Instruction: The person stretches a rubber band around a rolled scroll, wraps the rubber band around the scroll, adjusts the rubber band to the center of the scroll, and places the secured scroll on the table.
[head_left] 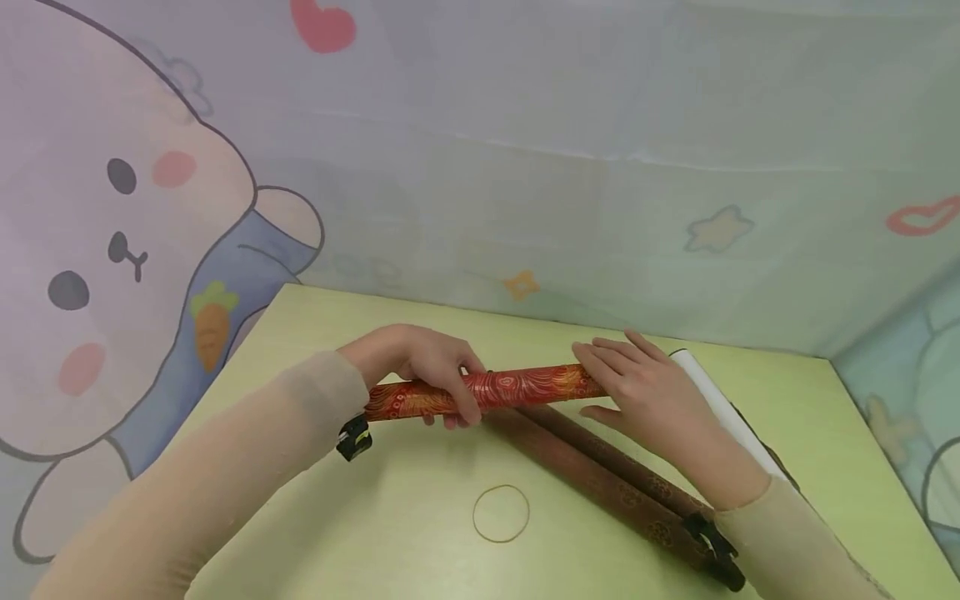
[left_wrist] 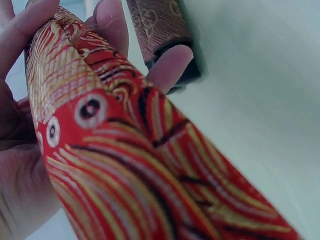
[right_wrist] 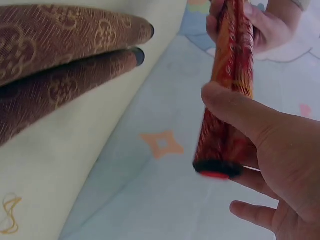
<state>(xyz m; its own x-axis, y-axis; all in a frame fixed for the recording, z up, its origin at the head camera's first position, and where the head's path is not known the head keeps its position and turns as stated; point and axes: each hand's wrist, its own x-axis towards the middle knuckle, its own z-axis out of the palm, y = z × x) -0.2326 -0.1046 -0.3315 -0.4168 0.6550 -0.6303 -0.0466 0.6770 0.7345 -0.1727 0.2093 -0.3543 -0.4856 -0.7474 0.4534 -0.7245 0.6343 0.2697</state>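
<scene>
A red roll (head_left: 517, 387) patterned in gold and black is held level above the table. In the left wrist view it shows as two slim red tubes (left_wrist: 115, 130) lying side by side. My left hand (head_left: 442, 367) grips it left of the middle, thumb over the front and fingertips showing below. The right hand (head_left: 645, 392) lies across its right end with fingers extended and spread. In the right wrist view that hand's thumb (right_wrist: 235, 105) overlaps the roll above its black-rimmed end (right_wrist: 217, 169). The fingers behind the roll are partly hidden.
Below the hands, a pair of brown patterned rolls (head_left: 600, 475) with dark ends lies slanted on the pale table (head_left: 337, 533). A thin yellow rubber band (head_left: 501, 514) lies in front. Beyond the right forearm is a white roll (head_left: 727, 408). Printed cloth (head_left: 487, 167) hangs behind.
</scene>
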